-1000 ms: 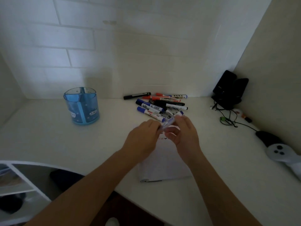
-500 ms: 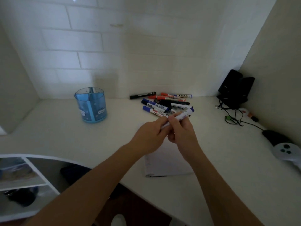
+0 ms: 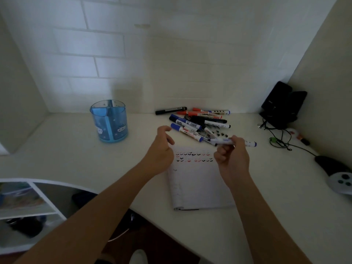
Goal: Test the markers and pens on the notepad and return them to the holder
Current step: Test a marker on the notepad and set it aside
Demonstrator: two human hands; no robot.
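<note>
Dim view down onto a white desk (image 3: 57,149) in a tiled corner. Print on the pens is too blurred to read. The marks on the notepad (image 3: 198,185) show only as rows of small black, red and blue ticks near its far edge. The right forearm (image 3: 266,216) covers the notepad's near right corner. At the right edge a grey controller (image 3: 341,182) with buttons is cut off, beside a dark rounded object (image 3: 326,164) I cannot identify. A shelf (image 3: 24,202) at lower left is cut off and blurred.

A blue see-through holder (image 3: 109,122) stands upright on the left of the desk, well apart from the notepad. Only its inner dividers show through its walls. A pile of markers (image 3: 198,121) lies loose on the desk just beyond the notepad.

The right hand (image 3: 232,161) hovers over the notepad's far right corner. It pinches a white marker (image 3: 249,143) with a blue end, held roughly level between thumb and curled fingers, which hide its middle. The left hand (image 3: 160,149) hovers over the far left corner, fingers loosely curved, thumb apart, gripping nothing visible.
</note>
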